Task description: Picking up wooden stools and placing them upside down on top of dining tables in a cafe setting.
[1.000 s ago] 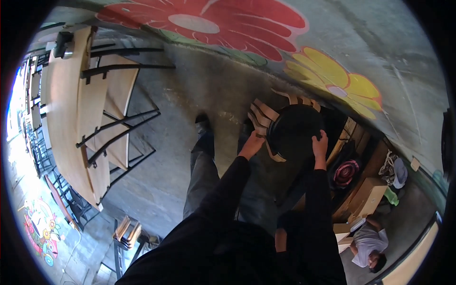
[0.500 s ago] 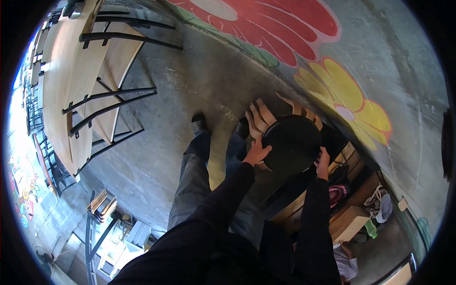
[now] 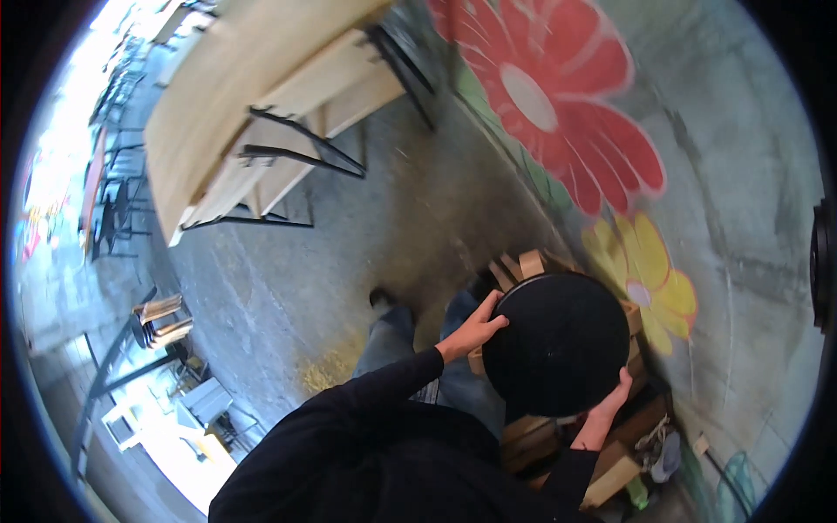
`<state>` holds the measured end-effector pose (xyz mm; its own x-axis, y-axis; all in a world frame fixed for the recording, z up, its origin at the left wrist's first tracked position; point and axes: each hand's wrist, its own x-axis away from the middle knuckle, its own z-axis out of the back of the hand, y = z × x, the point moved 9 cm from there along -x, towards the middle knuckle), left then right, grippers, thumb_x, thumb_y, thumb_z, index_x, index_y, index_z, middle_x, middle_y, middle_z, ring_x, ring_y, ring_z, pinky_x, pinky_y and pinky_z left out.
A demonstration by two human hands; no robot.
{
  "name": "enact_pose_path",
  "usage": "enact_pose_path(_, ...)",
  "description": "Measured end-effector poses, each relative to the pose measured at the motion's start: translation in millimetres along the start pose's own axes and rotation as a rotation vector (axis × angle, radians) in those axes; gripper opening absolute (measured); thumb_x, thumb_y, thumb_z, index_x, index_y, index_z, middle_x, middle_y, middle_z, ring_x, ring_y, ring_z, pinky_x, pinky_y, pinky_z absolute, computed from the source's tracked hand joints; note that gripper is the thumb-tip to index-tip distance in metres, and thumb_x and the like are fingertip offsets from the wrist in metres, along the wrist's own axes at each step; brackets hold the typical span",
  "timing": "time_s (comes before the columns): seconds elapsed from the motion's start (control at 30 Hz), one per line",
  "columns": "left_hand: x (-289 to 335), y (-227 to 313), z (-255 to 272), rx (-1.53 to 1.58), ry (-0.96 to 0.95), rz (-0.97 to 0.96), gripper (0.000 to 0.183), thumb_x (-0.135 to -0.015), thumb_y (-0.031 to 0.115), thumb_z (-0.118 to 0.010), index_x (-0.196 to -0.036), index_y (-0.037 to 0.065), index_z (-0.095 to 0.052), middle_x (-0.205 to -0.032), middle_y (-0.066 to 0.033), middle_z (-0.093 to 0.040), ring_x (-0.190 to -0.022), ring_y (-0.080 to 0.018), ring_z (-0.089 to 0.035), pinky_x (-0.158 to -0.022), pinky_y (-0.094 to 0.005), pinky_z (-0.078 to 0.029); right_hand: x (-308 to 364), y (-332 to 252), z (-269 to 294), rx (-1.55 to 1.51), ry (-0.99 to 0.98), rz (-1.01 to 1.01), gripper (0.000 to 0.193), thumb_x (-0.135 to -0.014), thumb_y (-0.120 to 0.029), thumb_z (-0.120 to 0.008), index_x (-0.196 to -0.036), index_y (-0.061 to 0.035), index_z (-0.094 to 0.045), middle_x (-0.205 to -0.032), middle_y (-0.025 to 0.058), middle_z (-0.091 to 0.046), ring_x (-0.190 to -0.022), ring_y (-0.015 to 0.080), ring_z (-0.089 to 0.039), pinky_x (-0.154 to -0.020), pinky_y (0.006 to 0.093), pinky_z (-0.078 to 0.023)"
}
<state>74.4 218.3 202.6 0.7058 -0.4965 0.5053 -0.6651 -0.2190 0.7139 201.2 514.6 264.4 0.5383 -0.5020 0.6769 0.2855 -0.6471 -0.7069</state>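
A round black stool seat (image 3: 556, 344) is held out in front of me, its flat top facing up. My left hand (image 3: 476, 331) grips its left rim, thumb on top. Around the near right rim, my right hand (image 3: 610, 403) is closed, its fingers partly hidden below. Light-wood bent legs (image 3: 531, 262) stick out past the far edge and sides of the seat. Which of these legs belong to the held stool and which to others under it, I cannot tell.
A concrete wall painted with a red flower (image 3: 602, 166) and a yellow flower (image 3: 649, 270) runs along the right. Long wooden tables (image 3: 253, 70) with black metal legs stand at the far left. Wooden boxes (image 3: 610, 475) and a grey cap (image 3: 667, 458) lie at the lower right.
The black seat has come up closer to me, with both hands still on its rim. My view has turned, so the tables and wall flowers sit differently in the picture.
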Motion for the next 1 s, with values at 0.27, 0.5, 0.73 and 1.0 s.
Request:
enact_pose_path(0.27, 132, 88, 176, 0.073, 0.38, -0.246, 0.024, -0.095, 0.017, -0.052, -0.117, 0.006, -0.048, -0.097, -0.0007, -0.052, -0.095, -0.0083, -0.048, -0.086, -0.0241, -0.04, 69, 112, -208, 0.027, -0.489, -0.187, 0.054, -0.087, -0.037, -0.053, -0.13, -0.0033, -0.055, -0.127, 0.0108, -0.06, -0.115, 0.0276, -0.057, -0.1, 0.0378, -0.044)
enact_pose_path(0.5, 351, 114, 339, 0.097, 0.912, -0.565, 0.024, -0.1, 0.024, -0.044, -0.104, 0.003, -0.055, -0.093, -0.0005, -0.055, -0.091, -0.0092, -0.049, -0.084, -0.0232, -0.04, 210, 245, -386, 0.257, -0.933, -0.201, 0.058, -0.085, -0.032, -0.051, -0.137, -0.0057, -0.048, -0.134, 0.0106, -0.053, -0.124, 0.0265, -0.051, -0.103, 0.038, -0.042)
enact_pose_path(0.73, 556, 111, 391, 0.085, 1.4, -0.765, 0.033, -0.102, 0.027, -0.039, -0.103, 0.0, -0.057, -0.093, -0.0036, -0.057, -0.092, -0.0124, -0.05, -0.087, -0.027, -0.04, 334, 370, -486, 0.487, -1.227, -0.406, 0.049, -0.087, -0.02, -0.051, -0.132, -0.0007, -0.049, -0.126, 0.0129, -0.057, -0.116, 0.0258, -0.055, -0.1, 0.0366, -0.043)
enact_pose_path(1.0, 663, 88, 436, 0.317, 1.602, -0.878, 0.023, -0.096, 0.009, -0.051, -0.113, -0.003, -0.06, -0.099, -0.0032, -0.065, -0.09, -0.0088, -0.058, -0.081, -0.0223, -0.046, 426, 481, -545, 0.706, -1.484, -0.581, 0.046, -0.086, -0.015, -0.052, -0.129, 0.0005, -0.049, -0.122, 0.0121, -0.059, -0.114, 0.0248, -0.056, -0.1, 0.0349, -0.043)
